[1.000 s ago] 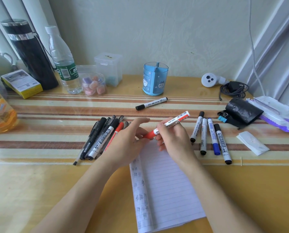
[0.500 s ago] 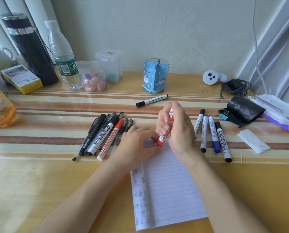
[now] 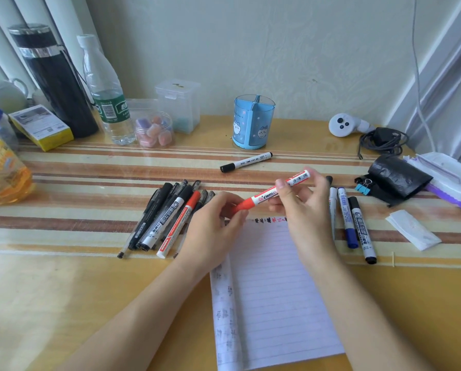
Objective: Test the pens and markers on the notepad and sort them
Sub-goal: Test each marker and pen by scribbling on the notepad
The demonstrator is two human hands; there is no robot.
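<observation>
1. The right hand (image 3: pixel 304 210) grips the red marker (image 3: pixel 273 193) by its white barrel, thumb on top and fingers curled beneath.
2. The left hand (image 3: pixel 213 223) pinches the marker's red cap end between thumb and fingertips.
3. The marker is held in the air, tilted, with the cap end low on the left and the tail high on the right, just above the notepad's top edge.
4. The notepad (image 3: pixel 272 290) lies on the table (image 3: pixel 63 303) with its lined page up and small black and red scribbles along the top edge.
5. Just left of it, a pile of pens (image 3: pixel 165 218) lies bunched together, one of them red-capped.
6. On the right, a row of markers (image 3: pixel 351 223) lies side by side, partly hidden behind the right hand.
7. A lone black marker (image 3: pixel 246 162) lies farther back, near the blue cup (image 3: pixel 253 124).
</observation>
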